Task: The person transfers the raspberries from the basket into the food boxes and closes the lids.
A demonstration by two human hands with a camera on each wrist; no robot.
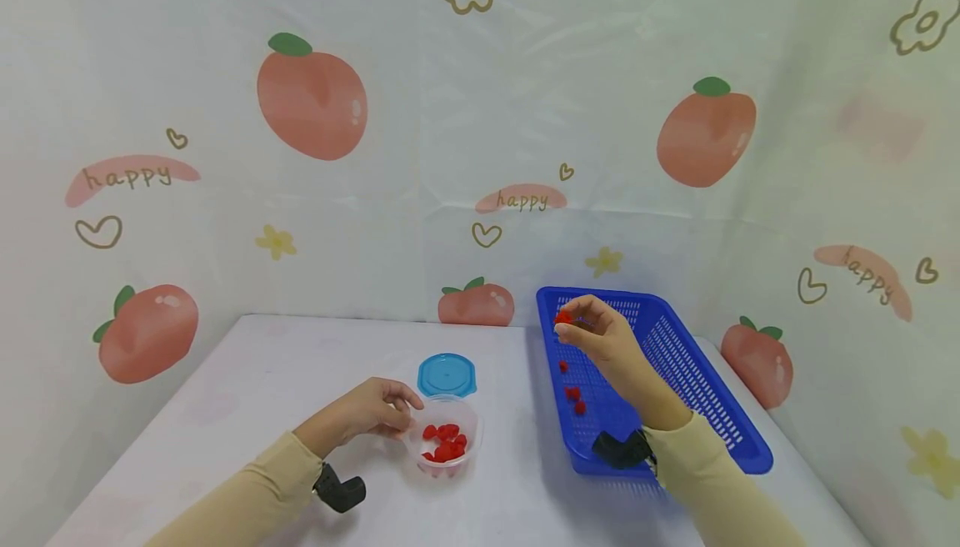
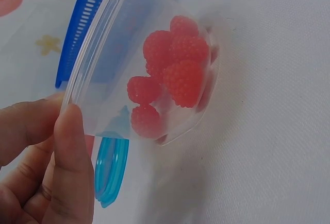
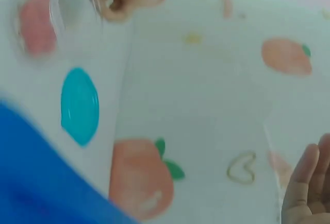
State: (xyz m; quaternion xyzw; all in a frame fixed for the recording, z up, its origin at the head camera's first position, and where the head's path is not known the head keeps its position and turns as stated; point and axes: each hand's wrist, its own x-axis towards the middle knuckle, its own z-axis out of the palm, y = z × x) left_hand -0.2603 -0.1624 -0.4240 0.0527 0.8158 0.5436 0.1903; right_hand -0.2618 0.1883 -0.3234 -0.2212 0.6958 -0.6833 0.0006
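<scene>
My left hand (image 1: 367,410) pinches the rim of a clear plastic tub (image 2: 116,54) that stands on the table. Inside it lie several red raspberries (image 1: 448,432), heaped toward the bottom in the left wrist view. A blue lid (image 1: 447,374) lies just behind the tub. Over the left part of a blue plastic basket (image 1: 720,397), my right hand (image 1: 611,355) holds a raspberry (image 1: 562,318) between thumb and fingertips. In the right wrist view only part of the right hand (image 3: 309,183) shows, and the held raspberry is out of sight.
Several raspberries (image 1: 573,394) lie along the left side inside the basket, whose slotted walls stand at the table's right. A white cloth backdrop (image 1: 420,113) with printed peaches rises behind the white table (image 1: 315,363).
</scene>
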